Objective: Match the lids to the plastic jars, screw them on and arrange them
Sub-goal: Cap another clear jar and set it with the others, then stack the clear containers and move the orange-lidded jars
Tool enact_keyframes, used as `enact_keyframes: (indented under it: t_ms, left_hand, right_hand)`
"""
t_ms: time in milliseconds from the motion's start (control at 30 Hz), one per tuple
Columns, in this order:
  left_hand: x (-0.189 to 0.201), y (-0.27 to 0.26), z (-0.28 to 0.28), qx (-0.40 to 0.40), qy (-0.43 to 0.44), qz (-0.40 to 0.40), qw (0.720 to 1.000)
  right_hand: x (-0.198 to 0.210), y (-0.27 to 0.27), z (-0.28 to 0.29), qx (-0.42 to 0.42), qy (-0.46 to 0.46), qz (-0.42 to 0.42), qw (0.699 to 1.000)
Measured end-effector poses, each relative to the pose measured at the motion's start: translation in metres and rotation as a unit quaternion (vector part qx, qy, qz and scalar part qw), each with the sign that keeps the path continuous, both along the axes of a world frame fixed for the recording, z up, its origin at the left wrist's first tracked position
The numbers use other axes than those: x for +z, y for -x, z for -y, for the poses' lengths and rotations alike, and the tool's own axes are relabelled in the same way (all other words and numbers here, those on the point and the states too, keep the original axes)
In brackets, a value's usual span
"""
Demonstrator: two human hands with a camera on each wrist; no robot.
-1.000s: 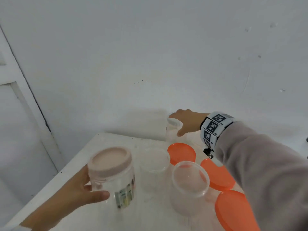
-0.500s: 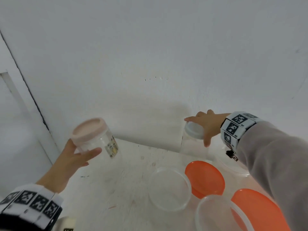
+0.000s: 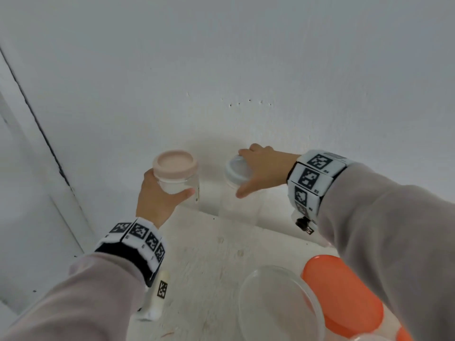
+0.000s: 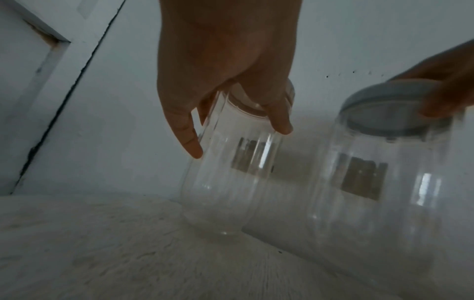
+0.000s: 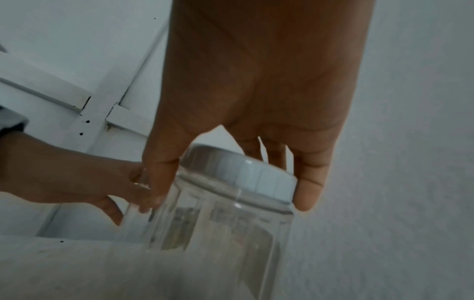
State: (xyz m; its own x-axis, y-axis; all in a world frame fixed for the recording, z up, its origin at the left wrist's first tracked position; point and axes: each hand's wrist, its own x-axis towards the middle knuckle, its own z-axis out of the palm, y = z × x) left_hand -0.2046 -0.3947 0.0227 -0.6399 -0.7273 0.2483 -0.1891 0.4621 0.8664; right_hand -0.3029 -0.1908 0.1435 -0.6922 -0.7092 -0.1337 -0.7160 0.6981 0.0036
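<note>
Two clear plastic jars stood side by side between our hands: left hand wrapped the pink-lidded jar below its lid, right hand clawed over the white-lidded jar. Empty, so probably light, slick, thin-walled; we'd grip the ribbed lids.

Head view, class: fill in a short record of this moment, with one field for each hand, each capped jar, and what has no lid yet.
left hand: grips pink-lid jar by its upper body
right hand: fingers curled over white-lid jar, on the lid
jar positions: side by side at the table's back edge, by the wall
uncapped: open jar in front
loose lids: orange lid beside the open jar
</note>
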Motion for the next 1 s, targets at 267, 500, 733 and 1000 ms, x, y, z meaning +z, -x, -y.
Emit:
enact_keyframes:
  t_ms: [267,500,733,1000]
  left_hand:
    - [-0.004,0.020,-0.001,0.047,0.033,0.042,0.997]
    - [0.001,0.023,0.000,0.004,0.023,0.094,0.995]
    - [-0.003,0.011,0.003,-0.047,-0.005,0.117,0.992]
    - [0.015,-0.018,-0.008,-0.090,-0.023,0.124,0.988]
  right_hand:
    - [-0.024,-0.010,0.049,0.007,0.042,-0.042,0.998]
    - [-0.033,-0.013,0.057,-0.017,0.068,-0.070,0.995]
    - [-0.026,-0.015,0.045,-0.011,0.049,-0.066,0.997]
    - [0.016,-0.026,-0.001,0.023,0.056,-0.069,0.996]
